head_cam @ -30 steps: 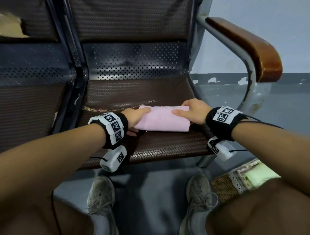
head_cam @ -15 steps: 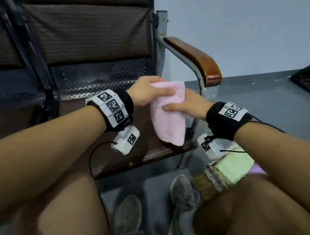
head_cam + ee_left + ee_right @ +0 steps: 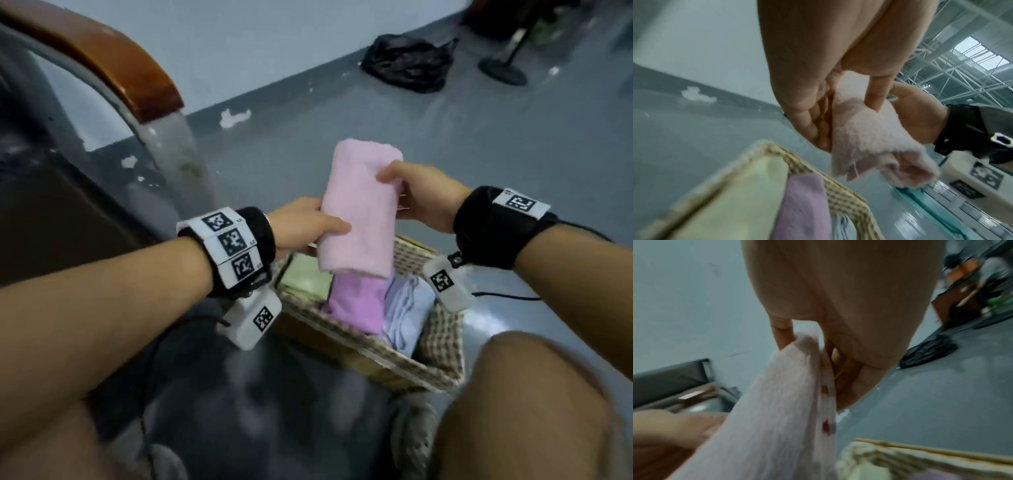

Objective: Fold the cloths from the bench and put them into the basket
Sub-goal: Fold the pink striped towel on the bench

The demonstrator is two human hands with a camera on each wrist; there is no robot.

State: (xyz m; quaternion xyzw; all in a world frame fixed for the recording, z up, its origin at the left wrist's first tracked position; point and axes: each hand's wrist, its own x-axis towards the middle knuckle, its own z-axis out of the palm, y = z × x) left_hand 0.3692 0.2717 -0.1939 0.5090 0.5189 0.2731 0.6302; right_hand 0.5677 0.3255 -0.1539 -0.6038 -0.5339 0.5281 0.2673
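Note:
A folded pale pink cloth [image 3: 359, 209] hangs in the air above a woven basket [image 3: 376, 356] on the floor. My left hand [image 3: 308, 228] grips its lower left edge, thumb on top. My right hand [image 3: 421, 198] pinches its upper right edge. In the left wrist view the pink cloth [image 3: 865, 138] is pinched between my fingers [image 3: 812, 123] over the basket rim [image 3: 818, 173]. The right wrist view shows the cloth [image 3: 781, 402] held between thumb and fingers [image 3: 840, 368]. Inside the basket lie a green cloth [image 3: 305, 279], a purple cloth [image 3: 356, 301] and a light blue cloth [image 3: 407, 308].
The bench's wooden armrest [image 3: 113, 58] and metal leg [image 3: 174, 144] stand to the left. A black bag [image 3: 407, 63] and a stand's round base [image 3: 503, 68] sit on the grey floor at the back right. My knees frame the basket.
Both hands lifted the folded pink cloth off the bench seat and carried it right, over the basket. The head view swung right, from the bench to the floor.

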